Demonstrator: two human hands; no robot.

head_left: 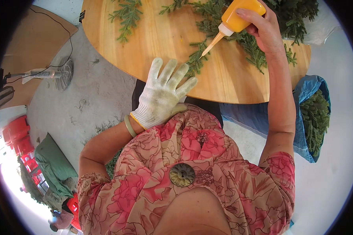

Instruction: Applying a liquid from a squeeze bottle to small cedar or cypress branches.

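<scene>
Round pale-wood surface (153, 51), smooth grain, on grey concrete floor (86, 102); a fan (57, 74) stands left. Feathery green sprigs (255, 51) strewn across the surface. Right hand (264, 29) closed around soft yellow squeeze bottle (239, 15), nozzle tipped onto a sprig. Left hand (164, 94), in white knit glove, fingers spread, empty, at surface edge.

A round wooden table (153, 51) — green fir sprigs (125, 15) and a garland (255, 49) lie on it.

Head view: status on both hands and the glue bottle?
Right hand gripping orange squeeze bottle, nozzle down at green sprig. Left hand, white glove, fingers spread at round wooden table edge beside sprig. Nothing blocking.
</scene>
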